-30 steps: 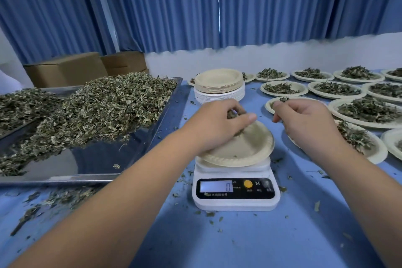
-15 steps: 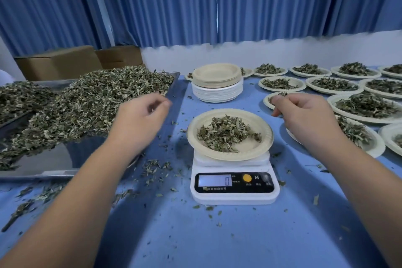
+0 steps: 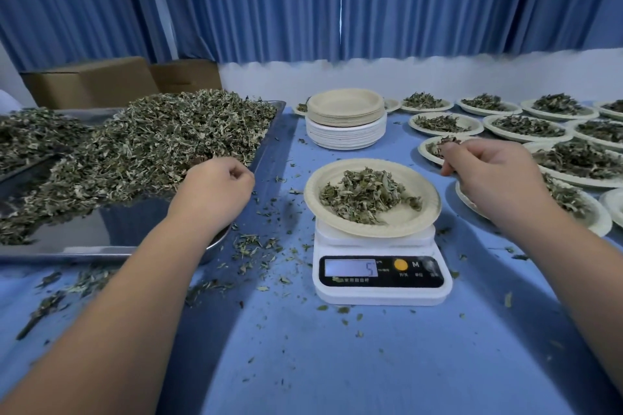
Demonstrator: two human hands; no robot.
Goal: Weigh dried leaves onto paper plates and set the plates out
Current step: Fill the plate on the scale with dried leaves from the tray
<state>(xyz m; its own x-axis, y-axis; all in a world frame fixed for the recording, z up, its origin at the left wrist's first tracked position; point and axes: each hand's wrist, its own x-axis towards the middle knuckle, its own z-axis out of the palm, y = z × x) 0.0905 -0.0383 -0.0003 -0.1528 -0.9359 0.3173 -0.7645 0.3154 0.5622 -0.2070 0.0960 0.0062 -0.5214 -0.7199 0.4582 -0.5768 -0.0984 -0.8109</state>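
While the scale (image 3: pixel 382 280) reads 5, I'd adjust in small pinches, dropping onto the heap's middle so nothing slides off the shallow rim. Between my grips sits the paper plate (image 3: pixel 404 221) of crinkly, papery dried leaves (image 3: pixel 365 194). My left grip (image 3: pixel 215 187) curls over the glossy steel tray (image 3: pixel 101 236), my right grip (image 3: pixel 495 175) above a filled plate (image 3: pixel 601 224). Whether either holds leaves, I can't tell.

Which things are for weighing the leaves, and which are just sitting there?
For the job: scale, plate on it, leaf pile, tray, stack of empty plates, filled plates.
Just lying about: cardboard boxes, curtains, spilled leaf bits.
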